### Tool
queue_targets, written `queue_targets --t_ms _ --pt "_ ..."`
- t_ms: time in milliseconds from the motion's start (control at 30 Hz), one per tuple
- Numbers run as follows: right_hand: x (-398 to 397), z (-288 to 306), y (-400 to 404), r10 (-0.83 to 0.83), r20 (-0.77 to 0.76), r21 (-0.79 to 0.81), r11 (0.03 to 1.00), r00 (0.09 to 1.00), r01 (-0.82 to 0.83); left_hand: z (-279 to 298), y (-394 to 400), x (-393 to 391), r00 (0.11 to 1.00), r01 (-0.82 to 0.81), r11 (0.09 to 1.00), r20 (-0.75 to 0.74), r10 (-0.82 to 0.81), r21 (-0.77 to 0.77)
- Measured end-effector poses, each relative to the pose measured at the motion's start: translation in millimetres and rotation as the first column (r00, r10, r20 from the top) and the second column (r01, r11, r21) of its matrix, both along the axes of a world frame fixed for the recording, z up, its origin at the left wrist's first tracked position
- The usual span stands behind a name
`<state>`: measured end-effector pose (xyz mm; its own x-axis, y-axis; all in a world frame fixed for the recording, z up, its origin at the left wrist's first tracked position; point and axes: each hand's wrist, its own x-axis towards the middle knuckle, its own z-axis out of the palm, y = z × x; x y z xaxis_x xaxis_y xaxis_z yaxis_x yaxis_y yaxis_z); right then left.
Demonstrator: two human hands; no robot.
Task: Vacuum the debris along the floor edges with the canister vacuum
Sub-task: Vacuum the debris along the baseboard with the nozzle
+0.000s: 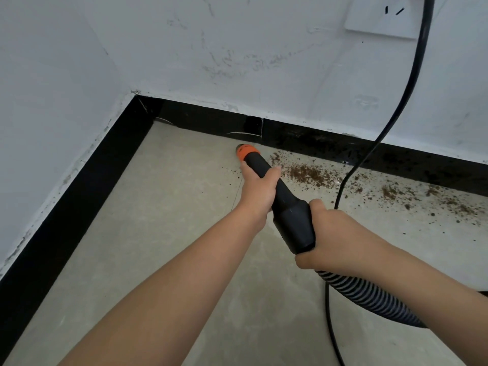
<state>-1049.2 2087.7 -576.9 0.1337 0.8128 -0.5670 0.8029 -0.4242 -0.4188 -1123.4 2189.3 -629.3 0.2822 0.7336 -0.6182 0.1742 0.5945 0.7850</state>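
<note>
I hold a black vacuum nozzle [286,204] with an orange tip [247,152] that points down at the floor close to the black baseboard [303,138]. My left hand [257,187] grips the nozzle near the tip. My right hand [335,239] grips its wide rear end, where the ribbed hose [369,297] leaves toward the lower right. Brown debris [309,175] lies scattered along the floor edge to the right of the tip, with more debris [433,199] farther right.
A black power cord [412,83] hangs from above near a white wall socket [383,17] and runs down across the floor to the bottom edge. White walls meet in a corner [134,95] at the upper left. The floor [171,207] is beige.
</note>
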Motion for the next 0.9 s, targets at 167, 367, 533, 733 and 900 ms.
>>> queue_targets --t_ms 167,367,533,733,900 --pt "-11 -4 11 0.003 -0.049 0.013 1.0 0.999 -0.002 0 12 -13 0.999 -0.034 0.999 -0.009 0.034 0.027" --pt "-12 5 4 -0.002 -0.031 0.028 1.0 1.0 0.002 3 7 -12 1.0 -0.002 1.0 0.027 0.002 -0.011" --pt "-1 12 -7 0.0 0.011 0.019 1.0 1.0 0.0 7 -3 2 0.998 0.029 0.999 0.051 -0.027 -0.041" --pt "14 15 -16 -0.018 0.047 0.005 1.0 0.999 0.018 10 -13 20 0.995 0.055 0.997 0.089 -0.05 -0.051" --pt "25 12 -25 -0.032 0.054 0.01 0.999 0.998 0.032 10 -23 35 0.996 0.043 0.998 0.086 -0.038 -0.051"
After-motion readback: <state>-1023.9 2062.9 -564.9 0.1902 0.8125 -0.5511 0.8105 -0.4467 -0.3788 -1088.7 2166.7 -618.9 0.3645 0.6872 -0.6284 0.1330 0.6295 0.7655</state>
